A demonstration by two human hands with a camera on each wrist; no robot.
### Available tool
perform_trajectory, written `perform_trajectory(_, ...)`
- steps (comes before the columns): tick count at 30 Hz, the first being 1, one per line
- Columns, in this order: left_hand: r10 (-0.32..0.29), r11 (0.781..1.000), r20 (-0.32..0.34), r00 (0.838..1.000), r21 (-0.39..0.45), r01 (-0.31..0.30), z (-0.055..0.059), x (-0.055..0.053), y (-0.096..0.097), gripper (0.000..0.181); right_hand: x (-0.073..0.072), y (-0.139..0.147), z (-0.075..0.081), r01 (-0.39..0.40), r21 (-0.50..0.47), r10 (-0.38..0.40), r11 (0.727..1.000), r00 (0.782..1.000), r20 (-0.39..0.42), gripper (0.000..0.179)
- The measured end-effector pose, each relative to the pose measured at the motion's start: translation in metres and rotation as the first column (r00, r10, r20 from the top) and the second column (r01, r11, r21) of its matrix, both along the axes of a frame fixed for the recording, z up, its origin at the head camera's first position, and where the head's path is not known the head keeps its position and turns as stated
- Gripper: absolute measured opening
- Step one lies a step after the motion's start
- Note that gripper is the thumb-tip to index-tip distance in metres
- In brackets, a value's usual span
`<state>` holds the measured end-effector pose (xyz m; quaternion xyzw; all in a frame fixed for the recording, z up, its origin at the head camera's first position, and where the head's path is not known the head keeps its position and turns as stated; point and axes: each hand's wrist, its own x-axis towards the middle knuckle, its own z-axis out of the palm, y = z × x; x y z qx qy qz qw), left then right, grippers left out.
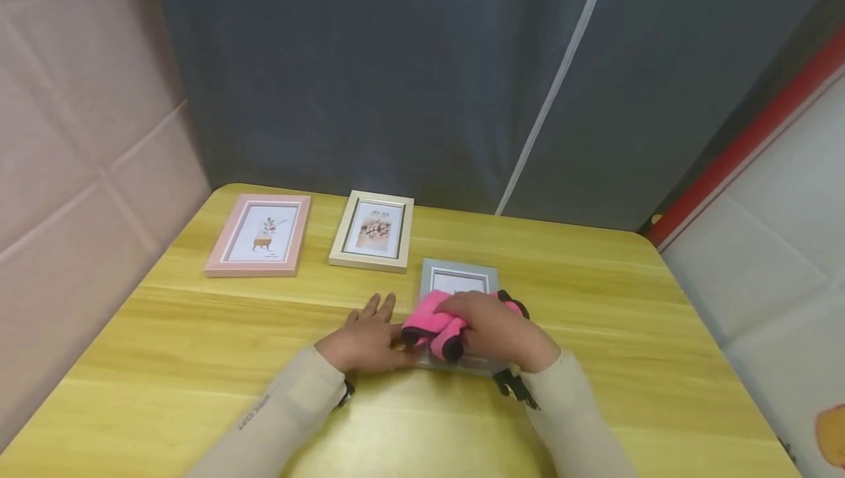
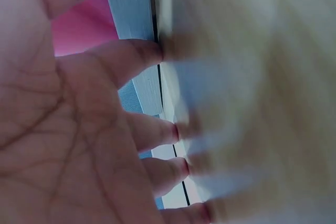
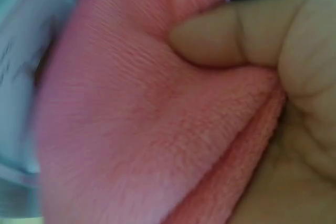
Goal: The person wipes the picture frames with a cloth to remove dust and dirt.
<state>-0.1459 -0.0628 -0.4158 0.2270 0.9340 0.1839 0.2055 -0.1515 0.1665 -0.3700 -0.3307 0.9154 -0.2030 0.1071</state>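
Observation:
A grey-blue picture frame [image 1: 460,267] lies flat on the table, its lower part mostly hidden. On top of it is a bunched pink cloth [image 1: 425,311] with black edging, which my right hand [image 1: 498,331] grips. In the right wrist view the thumb [image 3: 210,38] presses into the folded plush cloth [image 3: 121,108]. At the frame's left side my left hand [image 1: 370,342] rests with spread fingers, their tips on the tabletop. The left wrist view has its palm [image 2: 68,124] beside the frame's edge [image 2: 131,9].
Further back lie a pink picture frame [image 1: 218,251] with a plant print and a cream picture frame [image 1: 339,243] with a photo print. The wooden table [image 1: 165,361] ends at a dark grey curtain [image 1: 363,82]. Pale walls stand at both sides.

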Motion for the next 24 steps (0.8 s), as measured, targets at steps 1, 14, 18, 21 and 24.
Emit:
perform_trajectory(1,-0.002,1.000,0.000,1.000,-0.007,0.002,0.000,0.000,0.001,0.066,0.006,-0.001,0.002,-0.022,0.013,0.022,1.000,1.000,0.020,0.020)
perform_trajectory(14,-0.009,0.999,-0.001,1.000,-0.044,0.009,0.002,0.000,0.002,0.068,0.021,-0.025,-0.006,0.026,0.255,-0.013,0.967,0.999,-0.051,0.032)
perform_trajectory(18,-0.006,1.000,-0.013,1.000,-0.022,0.005,0.002,-0.002,0.001,0.069,0.007,-0.029,-0.005,0.084,0.302,-0.078,0.950,0.996,-0.032,0.040)
perform_trajectory(21,0.003,1.000,0.002,1.000,-0.008,-0.003,0.002,-0.002,0.000,0.066,-0.007,-0.032,-0.005,0.136,0.315,-0.148,0.939,0.989,0.015,0.042)
perform_trajectory(24,0.005,1.000,0.010,1.000,-0.009,-0.005,0.002,-0.001,0.000,0.063,-0.021,-0.032,-0.007,0.184,0.313,-0.213,0.932,0.975,0.061,0.043)
